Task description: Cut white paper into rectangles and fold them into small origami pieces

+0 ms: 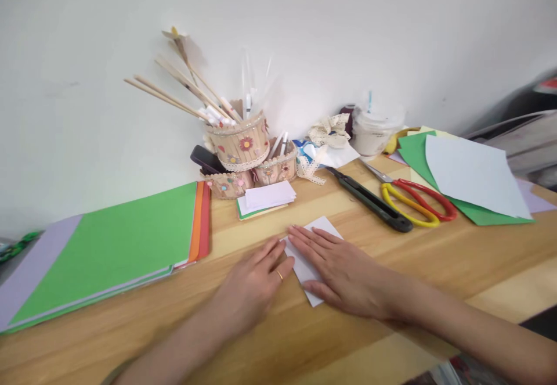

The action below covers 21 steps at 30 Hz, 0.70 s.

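Observation:
A small white piece of paper (324,227) lies at a slant on the wooden table, apparently folded. My right hand (337,266) is spread flat over it, fingers stretched out and palm down. At the paper's left edge is my left hand (256,283), a ring on one finger. Its fingers are bent, with the thumb and fingertips gathered on that edge. Both hands cover much of the paper, so its fold cannot be made out fully. Just beyond the hands sits a small stack of cut paper pieces (270,194), white on top.
To the right lie a black utility knife (369,199) and scissors (418,199) with red and yellow handles. Coloured sheets (470,176) rest farther right, a green-topped paper stack (117,245) left. Decorated holders (239,144) with sticks and a lidded cup (374,129) stand by the wall.

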Tool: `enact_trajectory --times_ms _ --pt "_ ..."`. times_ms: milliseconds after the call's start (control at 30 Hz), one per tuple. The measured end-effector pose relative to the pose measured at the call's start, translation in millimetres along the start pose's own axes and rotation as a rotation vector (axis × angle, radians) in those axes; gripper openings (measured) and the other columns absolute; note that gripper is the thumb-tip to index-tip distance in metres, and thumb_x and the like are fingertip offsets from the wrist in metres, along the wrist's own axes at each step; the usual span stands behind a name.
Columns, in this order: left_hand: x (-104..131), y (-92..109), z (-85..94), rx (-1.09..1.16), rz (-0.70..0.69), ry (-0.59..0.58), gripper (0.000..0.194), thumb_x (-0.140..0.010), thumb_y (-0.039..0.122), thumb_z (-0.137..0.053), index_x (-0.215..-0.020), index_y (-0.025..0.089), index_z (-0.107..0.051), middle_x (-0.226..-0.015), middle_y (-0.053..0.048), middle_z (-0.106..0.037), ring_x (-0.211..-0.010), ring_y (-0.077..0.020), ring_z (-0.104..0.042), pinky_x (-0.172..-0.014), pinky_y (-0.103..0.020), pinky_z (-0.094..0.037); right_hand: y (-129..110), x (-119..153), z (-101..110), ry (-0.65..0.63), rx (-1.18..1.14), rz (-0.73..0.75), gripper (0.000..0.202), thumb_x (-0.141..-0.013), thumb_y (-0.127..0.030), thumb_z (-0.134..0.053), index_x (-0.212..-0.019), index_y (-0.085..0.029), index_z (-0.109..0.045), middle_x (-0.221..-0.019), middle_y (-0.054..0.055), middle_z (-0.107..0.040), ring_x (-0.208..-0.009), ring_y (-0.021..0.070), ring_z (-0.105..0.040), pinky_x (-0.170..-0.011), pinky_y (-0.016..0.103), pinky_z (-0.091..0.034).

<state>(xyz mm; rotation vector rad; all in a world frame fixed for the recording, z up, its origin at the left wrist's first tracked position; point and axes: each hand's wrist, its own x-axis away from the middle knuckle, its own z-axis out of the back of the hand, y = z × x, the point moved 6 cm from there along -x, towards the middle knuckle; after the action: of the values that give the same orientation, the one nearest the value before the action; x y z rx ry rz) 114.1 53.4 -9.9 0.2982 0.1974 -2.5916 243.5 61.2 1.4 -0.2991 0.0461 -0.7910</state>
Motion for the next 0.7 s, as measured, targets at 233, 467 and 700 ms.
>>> enact_trajectory --times_ms 233,467,700 --pt "6 -4 -6.4 -0.059 -0.032 -0.190 0.052 -0.082 0.005 -0.048 -0.132 0.018 -0.039 -0.141 -0.016 -0.037 -0.133 -0.0275 -0.028 -0.101 -0.041 -0.038 -3 2 1 0.010 -0.025 0.006 0.078 -0.084 -0.054 -0.044 -0.140 -0.003 -0.027 -0.147 0.020 -0.016 -0.136 0.0286 -0.010 -0.110 0.048 -0.016" --pt "-2 -1 5.1 -0.094 -0.064 -0.251 0.053 -0.085 0.012 -0.053 -0.135 0.021 -0.036 -0.139 -0.018 -0.039 -0.131 -0.0289 -0.031 -0.101 -0.040 -0.037 0 2 -2 0.017 -0.033 0.068 0.105 -0.068 -0.072 -0.052 -0.141 -0.003 -0.023 -0.147 0.024 -0.012 -0.136 0.0319 -0.009 -0.109 0.050 -0.014" --pt "-1 1 10.3 -0.121 -0.078 -0.278 0.053 -0.085 0.012 -0.056 -0.133 0.023 -0.039 -0.137 -0.021 -0.041 -0.129 -0.0304 -0.033 -0.098 -0.040 -0.041 -10 40 -5 -0.015 -0.044 0.209 0.082 -0.084 -0.062 -0.041 -0.144 -0.012 -0.017 -0.148 0.015 -0.014 -0.136 0.0248 -0.012 -0.110 0.049 -0.013"
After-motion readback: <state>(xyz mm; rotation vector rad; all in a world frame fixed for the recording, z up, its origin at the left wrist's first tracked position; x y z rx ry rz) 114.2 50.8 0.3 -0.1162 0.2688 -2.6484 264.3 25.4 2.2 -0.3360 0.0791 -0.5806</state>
